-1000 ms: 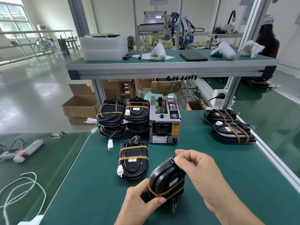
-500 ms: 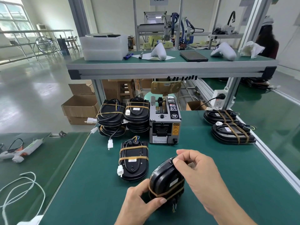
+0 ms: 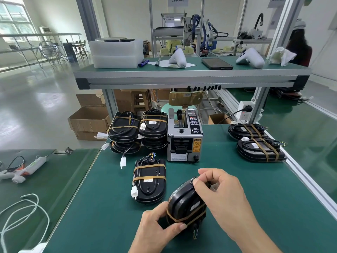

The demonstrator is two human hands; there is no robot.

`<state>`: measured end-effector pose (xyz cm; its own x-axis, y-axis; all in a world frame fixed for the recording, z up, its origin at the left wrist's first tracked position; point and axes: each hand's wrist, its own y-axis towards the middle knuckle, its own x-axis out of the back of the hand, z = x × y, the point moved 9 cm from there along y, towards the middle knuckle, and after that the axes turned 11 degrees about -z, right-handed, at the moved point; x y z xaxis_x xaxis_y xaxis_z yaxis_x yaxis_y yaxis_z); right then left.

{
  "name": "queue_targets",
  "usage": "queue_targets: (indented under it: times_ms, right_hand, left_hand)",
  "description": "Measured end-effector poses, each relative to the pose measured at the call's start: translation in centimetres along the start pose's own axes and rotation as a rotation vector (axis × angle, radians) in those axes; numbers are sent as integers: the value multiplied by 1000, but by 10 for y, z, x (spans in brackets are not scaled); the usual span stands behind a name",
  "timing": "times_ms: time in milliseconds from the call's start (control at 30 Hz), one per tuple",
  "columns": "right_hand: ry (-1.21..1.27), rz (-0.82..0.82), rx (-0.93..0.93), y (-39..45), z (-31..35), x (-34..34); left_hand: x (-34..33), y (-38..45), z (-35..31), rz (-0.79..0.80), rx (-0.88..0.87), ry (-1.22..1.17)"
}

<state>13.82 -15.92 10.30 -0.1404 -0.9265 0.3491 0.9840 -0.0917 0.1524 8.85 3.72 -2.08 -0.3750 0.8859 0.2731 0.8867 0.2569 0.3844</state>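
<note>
Green bench (image 3: 109,207) beneath: left hand (image 3: 156,229) grips the black bundle (image 3: 184,203), right hand (image 3: 224,196) pinches its top, likely taping; next, press flat.

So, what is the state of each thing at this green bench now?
Black plastic housing in the hands, tilted up on end, brown tape round it.
Left hand, grips its lower end.
Right hand, pinches its top edge.
Black flat housing beside it, lying flat, two tape bands on.
Grey tape dispenser machine, upright.
White socket strip, black plug in, red lamp lit.
Brown cardboard box on floor, flaps open.
</note>
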Motion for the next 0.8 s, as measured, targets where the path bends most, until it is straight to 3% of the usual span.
queue_targets:
  times_ms: [800]
  right_hand:
    - [-25, -5, -6, 2, -1, -1]
  left_hand:
    - [2, 1, 0, -15, 21, 6]
